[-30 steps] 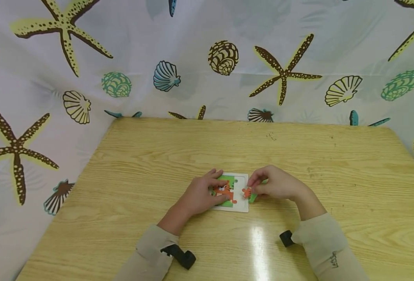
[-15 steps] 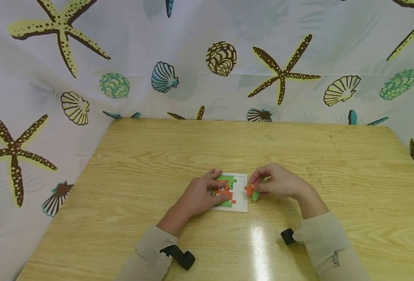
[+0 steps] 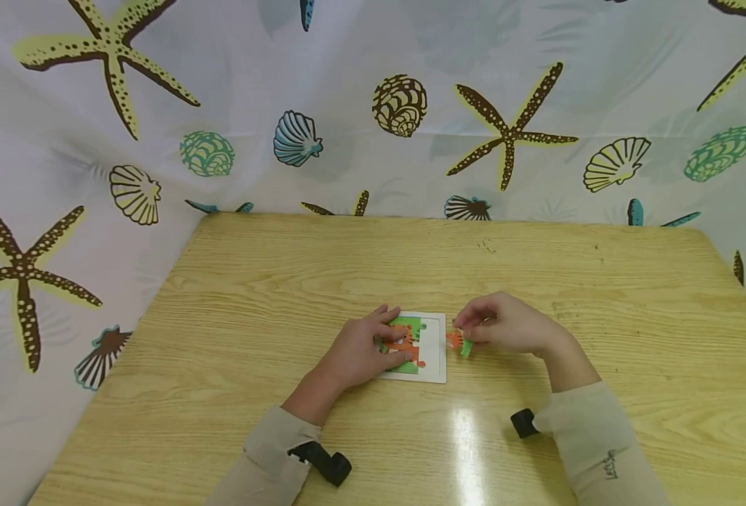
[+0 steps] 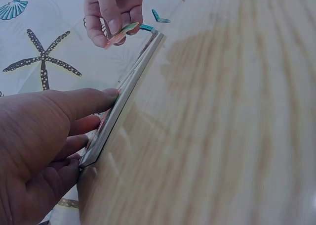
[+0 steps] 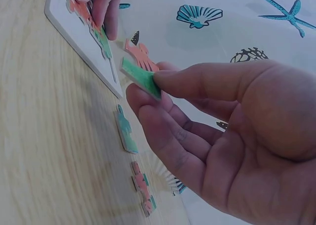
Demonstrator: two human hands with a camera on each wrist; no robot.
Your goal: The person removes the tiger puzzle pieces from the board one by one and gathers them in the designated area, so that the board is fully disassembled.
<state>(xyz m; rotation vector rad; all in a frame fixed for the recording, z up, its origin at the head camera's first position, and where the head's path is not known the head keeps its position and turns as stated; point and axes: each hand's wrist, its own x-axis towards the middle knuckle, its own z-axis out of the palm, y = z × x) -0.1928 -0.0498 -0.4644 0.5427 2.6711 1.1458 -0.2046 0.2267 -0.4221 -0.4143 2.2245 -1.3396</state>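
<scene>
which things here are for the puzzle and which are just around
For the puzzle:
white rectangular puzzle board
striped orange-and-green puzzle piece, pinched in the right hand
loose, mostly green flat piece
loose, mostly orange flat piece

Just around:
light wood-grain table
white starfish-and-shell print cloth
two black wrist-worn devices

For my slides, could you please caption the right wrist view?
Right hand pinching one puzzle piece, two pieces on the table.

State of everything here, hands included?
Puzzle tray: partly filled, right side bare
Orange-and-green puzzle piece: pinched, off the tray
Loose green puzzle piece: on table
Loose orange puzzle piece: on table
Left hand: resting on tray
Right hand: pinching the orange-and-green piece
</scene>
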